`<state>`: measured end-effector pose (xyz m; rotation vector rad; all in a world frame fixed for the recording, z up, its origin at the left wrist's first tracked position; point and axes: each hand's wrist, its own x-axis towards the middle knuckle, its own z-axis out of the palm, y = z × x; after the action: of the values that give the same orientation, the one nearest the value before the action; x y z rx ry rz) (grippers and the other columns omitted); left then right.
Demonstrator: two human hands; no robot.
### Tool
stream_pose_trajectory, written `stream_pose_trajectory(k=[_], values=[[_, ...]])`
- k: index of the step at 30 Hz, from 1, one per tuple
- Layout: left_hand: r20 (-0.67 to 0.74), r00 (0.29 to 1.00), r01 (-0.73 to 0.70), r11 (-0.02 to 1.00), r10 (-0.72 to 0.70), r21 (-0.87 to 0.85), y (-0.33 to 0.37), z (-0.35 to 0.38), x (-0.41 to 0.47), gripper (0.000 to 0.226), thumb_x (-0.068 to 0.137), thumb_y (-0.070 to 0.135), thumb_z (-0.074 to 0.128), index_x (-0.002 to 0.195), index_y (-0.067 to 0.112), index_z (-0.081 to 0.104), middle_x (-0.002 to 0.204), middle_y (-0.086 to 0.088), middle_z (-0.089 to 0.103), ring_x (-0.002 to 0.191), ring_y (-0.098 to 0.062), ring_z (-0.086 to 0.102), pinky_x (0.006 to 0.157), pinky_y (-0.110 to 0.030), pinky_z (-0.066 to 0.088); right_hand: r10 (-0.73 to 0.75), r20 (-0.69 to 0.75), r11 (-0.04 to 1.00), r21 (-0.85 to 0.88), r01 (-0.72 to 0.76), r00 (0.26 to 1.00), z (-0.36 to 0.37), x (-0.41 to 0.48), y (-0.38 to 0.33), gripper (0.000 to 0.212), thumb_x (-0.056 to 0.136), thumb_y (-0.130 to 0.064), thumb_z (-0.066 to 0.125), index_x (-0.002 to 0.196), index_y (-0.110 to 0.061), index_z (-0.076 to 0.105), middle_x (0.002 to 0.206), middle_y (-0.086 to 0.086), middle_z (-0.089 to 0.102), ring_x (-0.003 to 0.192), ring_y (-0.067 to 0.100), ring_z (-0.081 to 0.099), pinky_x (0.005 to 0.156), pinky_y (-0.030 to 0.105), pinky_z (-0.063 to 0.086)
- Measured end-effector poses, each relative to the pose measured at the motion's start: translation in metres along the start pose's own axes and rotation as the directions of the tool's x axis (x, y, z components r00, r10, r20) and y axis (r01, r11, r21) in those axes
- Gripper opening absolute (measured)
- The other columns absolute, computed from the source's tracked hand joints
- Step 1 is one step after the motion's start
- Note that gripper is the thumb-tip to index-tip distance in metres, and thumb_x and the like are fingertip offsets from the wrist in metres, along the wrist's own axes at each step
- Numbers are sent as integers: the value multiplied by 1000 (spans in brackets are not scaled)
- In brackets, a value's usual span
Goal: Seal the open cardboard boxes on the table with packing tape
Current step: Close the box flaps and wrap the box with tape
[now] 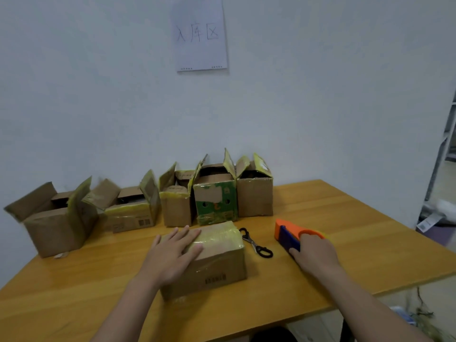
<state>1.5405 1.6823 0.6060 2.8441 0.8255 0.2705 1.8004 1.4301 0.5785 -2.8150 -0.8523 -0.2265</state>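
Boxes, left to right: five open cardboard ones stand in a row along the back edge of the table (345, 218), flaps up, against the wall. The leftmost box (54, 225) is at the back-left corner, plain brown. The second box (130, 215) has yellowish tape along its top edge and small square printed marks on the front, too blurred to read. The third box (176, 208) is narrow and upright, touching the green box (217, 206), which has round holes in its front face and a torn patch. The fifth box (255, 198) is plain brown, tight against the green one.

A paper sign (199, 35) on the wall above the row is handwritten 入库区.

Mid-table, towards the front edge, is the closed box (217, 262): flaps down, yellowish tape across the top, barcode on the front face. Your left hand (172, 253) lies flat on its lid, fingers straight and spread.

Black-handled scissors (255, 244) lie just right of that box. Next comes the orange-and-blue tape dispenser (293, 233), resting on the table. Your right hand (315, 255) grips its near end, thumb along the blue side.
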Motion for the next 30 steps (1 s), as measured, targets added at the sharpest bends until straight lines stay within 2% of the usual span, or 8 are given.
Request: stream_pose_trajectory(k=[5, 8, 12, 16, 21, 26, 28, 30], values=[[-19, 1000, -11, 999, 10, -48, -4, 1, 2, 101, 71, 98, -8, 156, 55, 24, 167, 24, 17, 157, -6, 12, 128, -46, 5, -53, -53, 988, 139, 60, 997, -15, 8, -5, 28, 100, -51, 53, 103, -23, 57, 97, -7, 66, 78, 13, 58, 65, 27, 49], [-64, 997, 26, 989, -36, -147, 1, -1, -1, 63, 91, 83, 28, 145, 53, 36, 158, 22, 41, 148, -11, 34, 125, -43, 19, -132, -139, 926, 336, 172, 981, -44, 15, -23, 27, 99, -49, 57, 92, -22, 59, 81, -7, 64, 69, 11, 59, 57, 27, 44], [-136, 979, 86, 913, -151, -398, 8, -7, -5, 55, 82, 67, 71, 123, 45, 40, 131, 24, 56, 121, -10, 50, 97, -33, 44, -256, -132, 581, 771, 262, 958, -90, 11, -68, 32, 96, -36, 67, 76, -10, 68, 69, 8, 68, 58, 15, 57, 58, 27, 40], [-149, 952, 108, 748, -268, -655, 10, -8, -12, 69, 71, 41, 93, 117, 39, 42, 113, 19, 73, 108, 2, 62, 83, -25, 49, -350, -93, 336, 916, 218, 932, -112, 0, -111, 32, 94, -34, 72, 76, -8, 74, 66, 3, 71, 59, 11, 65, 54, 18, 45], [-106, 940, 75, 502, -323, -861, 12, -8, -17, 51, 87, 4, 79, 119, 26, 47, 104, 2, 78, 104, -11, 71, 76, -26, 56, -395, 35, 265, 961, 78, 918, -92, 3, -142, 53, 83, -46, 79, 82, 7, 74, 75, 21, 73, 63, 25, 64, 64, 30, 48], [-51, 824, 56, 170, -565, -984, 5, -20, -7, 12, 106, 19, 56, 114, 16, 64, 114, -6, 73, 95, -24, 76, 91, -45, 57, -381, 119, 273, 962, -12, 917, -77, 12, -142, 50, 88, -45, 73, 77, 4, 75, 68, 15, 67, 59, 26, 58, 56, 27, 46], [-4, 827, 94, 146, -563, -985, 4, -35, 1, 33, 109, 36, 50, 110, 10, 70, 105, -11, 77, 89, -25, 77, 83, -38, 57, -402, 108, 290, 957, 15, 909, -75, 16, -142, 53, 91, -45, 71, 79, 7, 74, 70, 15, 68, 61, 27, 59, 59, 29, 46], [15, 864, 158, 243, -502, -957, 4, -45, 8, 45, 107, 46, 48, 107, 9, 73, 96, -11, 79, 86, -24, 77, 90, -38, 56, -407, 69, 292, 954, 59, 911, -73, 15, -145, 51, 91, -44, 68, 71, 2, 69, 67, 16, 62, 62, 27, 55, 62, 33, 44]])
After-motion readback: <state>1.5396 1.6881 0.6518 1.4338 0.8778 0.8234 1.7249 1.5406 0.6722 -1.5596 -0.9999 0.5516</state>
